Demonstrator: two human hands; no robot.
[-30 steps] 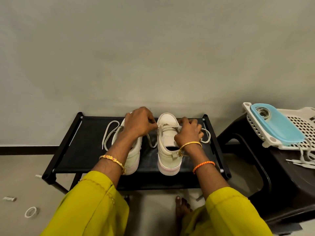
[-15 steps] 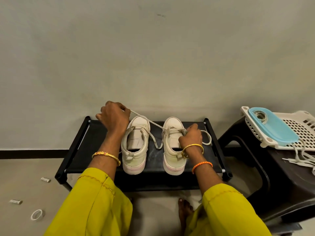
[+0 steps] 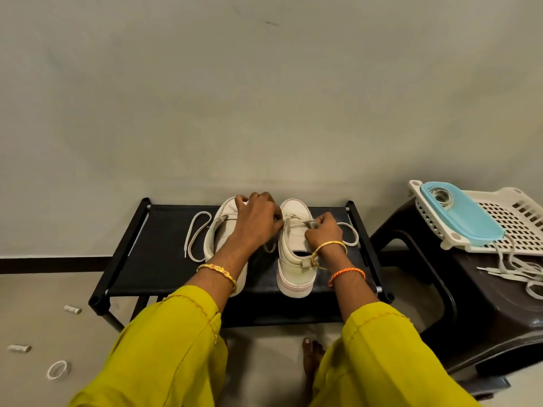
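Two white sneakers stand side by side, toes toward the wall, on a low black shoe rack [image 3: 164, 259]. The right sneaker [image 3: 295, 259] has a cream lace running through its upper eyelets. My left hand [image 3: 255, 221] reaches across the left sneaker [image 3: 219, 230] and pinches that lace at the right sneaker's left side. My right hand [image 3: 323, 233] pinches the lace on the same shoe's right side. A loose loop of the lace [image 3: 349, 235] lies on the rack to the right. The left sneaker's lace [image 3: 195, 235] trails in a loop to the left.
A dark plastic stool [image 3: 470, 304] stands at the right, carrying a white perforated basket [image 3: 517, 218], a light blue lid [image 3: 464, 215] and several spare laces [image 3: 517, 268]. On the floor at left lie two small silver rolls and a tape ring [image 3: 58, 370]. A bare foot [image 3: 313, 356] shows below the rack.
My left hand, which had drawn the lace out up and to the left, has come back right to the right sneaker. My right hand has stayed on that shoe's lace.
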